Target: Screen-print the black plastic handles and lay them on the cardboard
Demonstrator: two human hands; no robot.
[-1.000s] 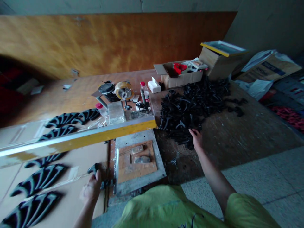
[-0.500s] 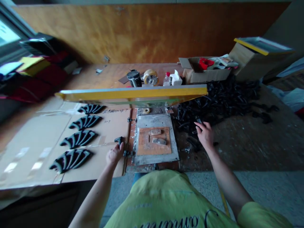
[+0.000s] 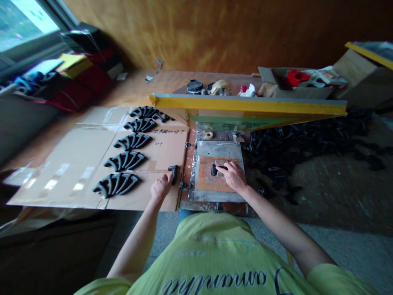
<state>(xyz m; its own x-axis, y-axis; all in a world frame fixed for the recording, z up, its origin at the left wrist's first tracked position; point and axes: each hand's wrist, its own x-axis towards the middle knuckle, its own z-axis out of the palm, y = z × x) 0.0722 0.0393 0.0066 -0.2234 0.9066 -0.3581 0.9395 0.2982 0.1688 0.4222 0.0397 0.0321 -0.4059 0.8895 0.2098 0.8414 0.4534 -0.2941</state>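
Note:
My left hand [image 3: 161, 186] is closed, its fingertips at the left side of a black T-shaped plastic handle [image 3: 174, 173] over the cardboard's right edge. My right hand [image 3: 235, 176] reaches over the metal plate [image 3: 219, 196], its fingers pinched at a second black plastic piece [image 3: 213, 169], which is on the orange-brown board [image 3: 204, 184]. The hand partly covers a block on that board. Left of my left hand, similar black handles [image 3: 118, 185] lie in fanned rows on the cardboard sheet [image 3: 76, 176].
A yellow-edged frame [image 3: 245, 105] is raised over the plate's back. To the right spreads a heap of black pieces [image 3: 285, 143]. Behind stand a dark tub [image 3: 194, 86], a tape roll [image 3: 221, 87] and an open carton [image 3: 303, 93]. Red and black boxes [image 3: 92, 69] sit back left.
My right hand has come from the heap to the plate, bringing a black piece. My left hand stays by its handle, shifted slightly left of it. The whole view has swung left.

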